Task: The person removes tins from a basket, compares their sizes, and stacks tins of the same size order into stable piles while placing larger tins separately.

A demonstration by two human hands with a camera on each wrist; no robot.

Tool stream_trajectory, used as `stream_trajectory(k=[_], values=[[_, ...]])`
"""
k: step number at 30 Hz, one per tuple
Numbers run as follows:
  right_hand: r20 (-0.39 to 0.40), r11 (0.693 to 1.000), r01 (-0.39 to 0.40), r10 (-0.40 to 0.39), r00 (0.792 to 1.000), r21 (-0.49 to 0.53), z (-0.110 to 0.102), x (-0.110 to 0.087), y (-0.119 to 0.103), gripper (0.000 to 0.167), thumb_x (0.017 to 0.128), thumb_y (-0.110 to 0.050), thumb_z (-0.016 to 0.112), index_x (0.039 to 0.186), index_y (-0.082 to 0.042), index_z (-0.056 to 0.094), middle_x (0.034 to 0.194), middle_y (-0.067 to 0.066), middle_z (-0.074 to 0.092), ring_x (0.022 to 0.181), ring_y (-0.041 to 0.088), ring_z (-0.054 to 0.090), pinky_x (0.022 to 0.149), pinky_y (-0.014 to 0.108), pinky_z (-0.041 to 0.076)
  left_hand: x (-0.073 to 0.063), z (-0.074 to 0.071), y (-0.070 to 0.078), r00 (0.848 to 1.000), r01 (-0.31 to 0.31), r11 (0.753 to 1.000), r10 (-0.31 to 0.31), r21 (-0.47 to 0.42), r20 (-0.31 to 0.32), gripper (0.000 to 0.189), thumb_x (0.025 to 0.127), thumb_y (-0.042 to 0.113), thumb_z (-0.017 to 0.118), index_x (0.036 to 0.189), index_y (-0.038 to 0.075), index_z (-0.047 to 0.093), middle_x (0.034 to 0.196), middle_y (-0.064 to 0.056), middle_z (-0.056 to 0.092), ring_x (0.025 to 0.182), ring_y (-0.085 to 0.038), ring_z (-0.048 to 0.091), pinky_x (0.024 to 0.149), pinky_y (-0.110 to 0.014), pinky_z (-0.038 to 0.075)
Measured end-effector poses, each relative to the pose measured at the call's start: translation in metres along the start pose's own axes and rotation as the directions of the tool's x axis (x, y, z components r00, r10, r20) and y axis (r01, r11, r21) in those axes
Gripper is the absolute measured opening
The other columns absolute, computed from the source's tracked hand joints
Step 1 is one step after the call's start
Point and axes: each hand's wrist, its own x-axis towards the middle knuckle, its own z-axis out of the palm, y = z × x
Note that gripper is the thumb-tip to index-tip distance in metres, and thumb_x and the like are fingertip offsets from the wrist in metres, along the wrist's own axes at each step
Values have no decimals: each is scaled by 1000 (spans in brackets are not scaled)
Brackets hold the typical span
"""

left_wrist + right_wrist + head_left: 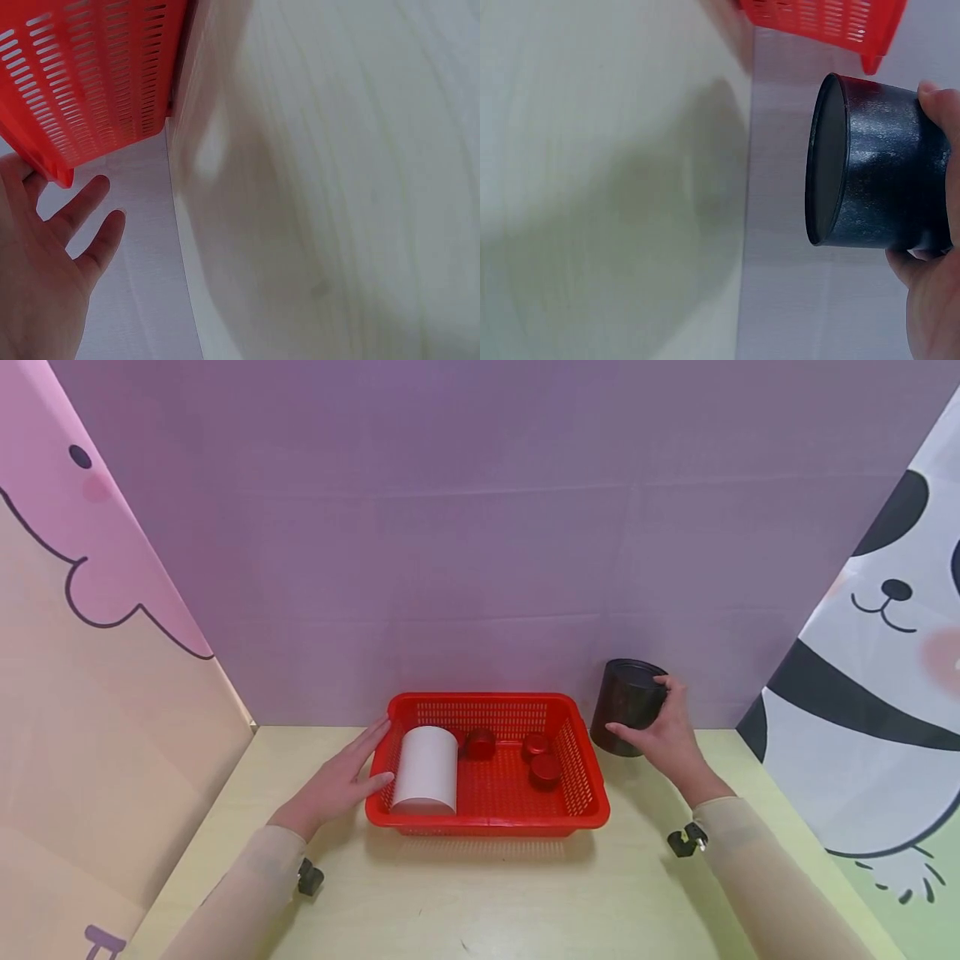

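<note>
A red plastic basket (495,823) stands on the table in the head view. Inside lie a white cylinder (426,770) on its side and several small red round pieces (545,772). My left hand (341,781) rests against the basket's left rim, its fingers fairly straight; in the left wrist view, loose fingers (90,202) stand off the rim. Right of the basket, my right hand (670,735) grips a black cylindrical canister (630,706) between thumb and fingers. From the right wrist view, the canister's flat bottom (829,161) appears raised off the table.
The pale wooden table (465,902) ends at a purple backdrop (487,568) just behind the basket. Printed panels stand at the left (112,735) and at the right (885,735). A small black clip-like device (682,841) sits at the right wrist.
</note>
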Motion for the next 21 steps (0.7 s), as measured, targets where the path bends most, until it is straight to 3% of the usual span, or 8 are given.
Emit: stream_trajectory(k=[21], values=[[95,1000,-21,22,995,-7,20,-5,21,115,84,-23,101,160,-5,16,154,33,39,141,54,46,117,76,40,0,3,-5,1000,4,1000,-4,-6,-3,101,101,62,70,180,30,16,185,0,17,168,-33,24,117,-67,48]])
